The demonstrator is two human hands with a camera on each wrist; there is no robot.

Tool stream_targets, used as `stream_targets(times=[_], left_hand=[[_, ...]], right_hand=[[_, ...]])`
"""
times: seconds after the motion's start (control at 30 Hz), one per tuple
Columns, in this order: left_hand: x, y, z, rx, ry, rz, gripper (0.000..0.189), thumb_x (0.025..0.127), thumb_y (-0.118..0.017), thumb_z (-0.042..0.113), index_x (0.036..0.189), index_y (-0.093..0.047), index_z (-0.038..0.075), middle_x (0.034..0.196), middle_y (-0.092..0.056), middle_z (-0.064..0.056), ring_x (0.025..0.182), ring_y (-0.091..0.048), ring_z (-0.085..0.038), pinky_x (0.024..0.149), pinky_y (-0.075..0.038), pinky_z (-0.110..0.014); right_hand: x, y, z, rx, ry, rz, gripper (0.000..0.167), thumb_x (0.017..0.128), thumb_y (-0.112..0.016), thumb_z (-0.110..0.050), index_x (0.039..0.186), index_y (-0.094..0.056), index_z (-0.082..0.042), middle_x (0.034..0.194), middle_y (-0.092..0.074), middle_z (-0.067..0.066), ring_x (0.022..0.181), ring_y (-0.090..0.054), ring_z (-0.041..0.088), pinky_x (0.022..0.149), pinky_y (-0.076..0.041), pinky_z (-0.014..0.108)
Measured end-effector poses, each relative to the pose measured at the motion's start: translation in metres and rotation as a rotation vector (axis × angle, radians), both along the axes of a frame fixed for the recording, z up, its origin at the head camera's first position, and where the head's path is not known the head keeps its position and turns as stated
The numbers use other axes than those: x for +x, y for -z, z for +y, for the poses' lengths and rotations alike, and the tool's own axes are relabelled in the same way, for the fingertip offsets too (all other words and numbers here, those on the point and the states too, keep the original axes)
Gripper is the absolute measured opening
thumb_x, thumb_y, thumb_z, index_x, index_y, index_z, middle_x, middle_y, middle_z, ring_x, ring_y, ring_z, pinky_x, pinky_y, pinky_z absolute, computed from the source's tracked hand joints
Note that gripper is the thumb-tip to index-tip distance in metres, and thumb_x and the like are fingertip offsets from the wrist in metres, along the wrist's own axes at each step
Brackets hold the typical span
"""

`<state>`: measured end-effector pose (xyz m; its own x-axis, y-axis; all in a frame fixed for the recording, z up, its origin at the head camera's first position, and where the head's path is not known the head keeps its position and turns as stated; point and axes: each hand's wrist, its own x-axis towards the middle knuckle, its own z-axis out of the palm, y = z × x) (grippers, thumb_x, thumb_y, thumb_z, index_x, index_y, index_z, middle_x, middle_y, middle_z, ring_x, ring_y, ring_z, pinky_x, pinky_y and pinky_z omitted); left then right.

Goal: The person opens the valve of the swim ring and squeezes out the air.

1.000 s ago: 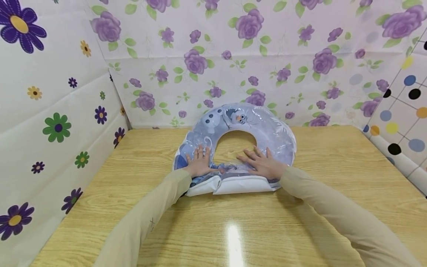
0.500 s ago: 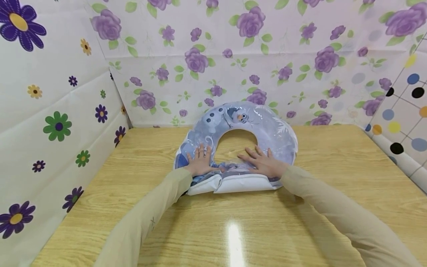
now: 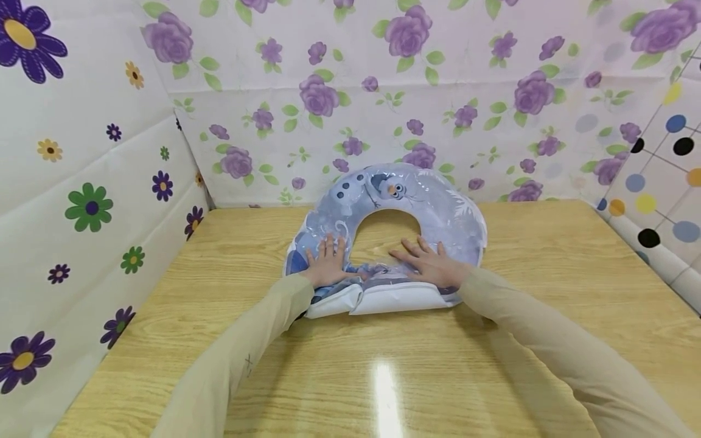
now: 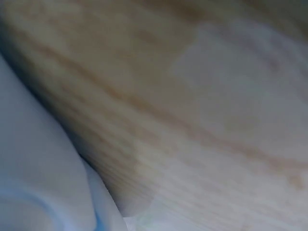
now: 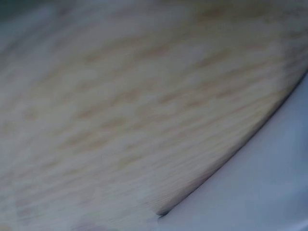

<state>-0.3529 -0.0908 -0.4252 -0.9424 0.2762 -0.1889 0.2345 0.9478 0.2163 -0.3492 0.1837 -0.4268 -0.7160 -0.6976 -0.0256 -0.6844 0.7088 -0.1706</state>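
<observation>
A pale blue inflatable swim ring (image 3: pixel 457 222) with a snowman print lies flat and slack on the table. Its near part is folded over, so a white underside (image 3: pixel 402 301) shows along the front. The left hand (image 3: pixel 327 267) presses on the ring's left front with fingers spread. On the right front lies the right hand (image 3: pixel 435 267), palm down, fingers spread and pointing toward the hole. In the left wrist view a blurred ring edge (image 4: pixel 38 159) fills the lower left; the right wrist view has the ring's edge (image 5: pixel 269 178) at lower right. Neither wrist view shows fingers.
The wooden table (image 3: pixel 306 371) stretches around the ring, with a bright reflection near the front. Behind it hangs a purple-flowered cloth (image 3: pixel 246 109). A daisy-print sheet (image 3: pixel 131 201) borders the left and a dotted sheet (image 3: pixel 665 201) the right.
The head view shifts slightly. Both hands keep their places on the swim ring, and its fold looks the same.
</observation>
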Motion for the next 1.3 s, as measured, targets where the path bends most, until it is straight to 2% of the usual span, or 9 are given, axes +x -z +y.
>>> stream_targets(times=[0.2, 0.4, 0.5, 0.63, 0.77, 0.93, 1.07, 1.17, 1.3], left_hand=[[0.0, 0.0, 0.0, 0.001, -0.003, 0.004, 0.11, 0.074, -0.047, 0.072, 0.144, 0.008, 0.009, 0.145, 0.015, -0.02, 0.131, 0.008, -0.037, 0.094, 0.006, -0.062], [0.001, -0.004, 0.0, -0.005, -0.017, 0.006, 0.109, 0.075, -0.047, 0.072, 0.144, 0.008, 0.01, 0.146, 0.015, -0.018, 0.131, 0.008, -0.036, 0.094, 0.005, -0.061], [0.003, -0.005, 0.001, -0.008, -0.013, 0.005, 0.108, 0.075, -0.046, 0.072, 0.144, 0.008, 0.009, 0.146, 0.014, -0.019, 0.131, 0.009, -0.036, 0.094, 0.005, -0.061], [0.004, -0.002, 0.002, -0.023, -0.012, 0.0, 0.107, 0.075, -0.044, 0.074, 0.145, 0.007, 0.01, 0.146, 0.013, -0.019, 0.131, 0.01, -0.035, 0.094, 0.004, -0.061], [0.004, -0.002, 0.002, -0.016, -0.024, 0.003, 0.106, 0.075, -0.044, 0.073, 0.145, 0.006, 0.012, 0.146, 0.012, -0.018, 0.131, 0.01, -0.034, 0.095, 0.005, -0.061], [0.004, 0.002, 0.001, -0.005, -0.028, 0.012, 0.106, 0.075, -0.045, 0.073, 0.145, 0.005, 0.012, 0.147, 0.012, -0.018, 0.131, 0.012, -0.033, 0.094, 0.007, -0.061], [0.003, 0.004, 0.002, -0.024, -0.026, 0.006, 0.105, 0.075, -0.044, 0.073, 0.145, 0.005, 0.012, 0.146, 0.012, -0.018, 0.131, 0.012, -0.033, 0.094, 0.008, -0.061], [0.002, 0.004, 0.003, -0.038, -0.026, -0.001, 0.105, 0.075, -0.043, 0.074, 0.145, 0.005, 0.012, 0.146, 0.013, -0.017, 0.131, 0.013, -0.033, 0.094, 0.008, -0.06], [0.001, 0.003, 0.004, -0.039, -0.041, -0.005, 0.106, 0.074, -0.044, 0.074, 0.145, 0.005, 0.013, 0.147, 0.013, -0.016, 0.131, 0.014, -0.032, 0.094, 0.008, -0.06]], right_hand=[[0.001, 0.001, 0.001, 0.008, -0.017, 0.028, 0.061, 0.095, -0.034, -0.048, 0.145, -0.02, -0.018, 0.146, -0.009, 0.02, 0.127, -0.003, 0.049, 0.085, -0.005, 0.072], [-0.002, 0.0, 0.001, -0.036, -0.038, 0.05, 0.061, 0.095, -0.033, -0.048, 0.145, -0.021, -0.016, 0.146, -0.009, 0.02, 0.127, -0.003, 0.049, 0.086, -0.001, 0.071], [-0.004, -0.002, 0.001, -0.118, -0.006, -0.004, 0.062, 0.094, -0.038, -0.045, 0.145, -0.021, -0.014, 0.147, -0.01, 0.019, 0.127, -0.003, 0.049, 0.087, 0.003, 0.069], [-0.007, -0.008, 0.001, -0.3, 0.081, -0.149, 0.068, 0.092, -0.046, -0.044, 0.146, -0.018, -0.013, 0.147, -0.01, 0.018, 0.129, 0.0, 0.044, 0.089, 0.008, 0.066], [-0.01, -0.021, -0.002, -0.382, 0.108, -0.188, 0.072, 0.09, -0.048, -0.046, 0.146, -0.016, -0.015, 0.148, -0.007, 0.017, 0.131, 0.0, 0.04, 0.094, 0.002, 0.062], [-0.012, -0.048, -0.013, -0.328, 0.047, -0.088, 0.067, 0.092, -0.049, -0.041, 0.145, -0.02, -0.013, 0.146, -0.013, 0.018, 0.129, -0.013, 0.039, 0.098, -0.014, 0.054], [-0.016, -0.063, -0.029, -0.196, -0.003, 0.131, 0.061, 0.092, -0.052, -0.034, 0.141, -0.029, -0.006, 0.14, -0.028, 0.02, 0.125, -0.028, 0.037, 0.095, -0.025, 0.052], [-0.021, -0.067, -0.042, -0.086, -0.042, 0.31, 0.058, 0.091, -0.054, -0.033, 0.137, -0.036, -0.003, 0.136, -0.036, 0.02, 0.123, -0.032, 0.036, 0.094, -0.028, 0.052], [-0.026, -0.063, -0.063, -0.01, -0.123, 0.447, 0.056, 0.091, -0.054, -0.034, 0.136, -0.039, -0.004, 0.136, -0.036, 0.02, 0.125, -0.03, 0.036, 0.096, -0.024, 0.051]])
